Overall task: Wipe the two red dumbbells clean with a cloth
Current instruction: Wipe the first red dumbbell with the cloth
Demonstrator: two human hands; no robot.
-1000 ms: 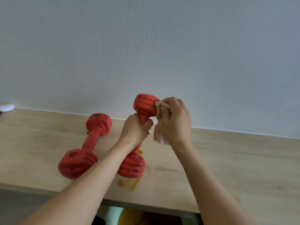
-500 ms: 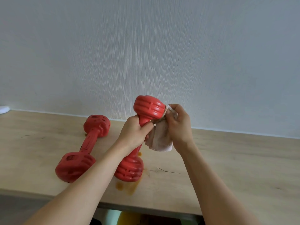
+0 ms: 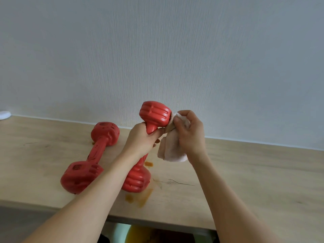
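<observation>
Pale wood worktop (image 3: 245, 172), brown smears near front edge. Two red dumbbells: one (image 3: 91, 161) lies flat at left, untouched; the other (image 3: 154, 114) stands tilted, lower head on the worktop, upper head raised. Left hand (image 3: 142, 140) wrapped tight round its shaft just under the upper head. Right hand (image 3: 190, 131) pinches a whitish cloth (image 3: 171, 149) vs. that head's far side. Prob. rigid, weighty, ribbed plastic; narrow shaft is the best hold. Cloth soft, limp.

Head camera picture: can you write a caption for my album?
Left hand props up a red dumbbell while right hand wipes it with a cloth.
</observation>
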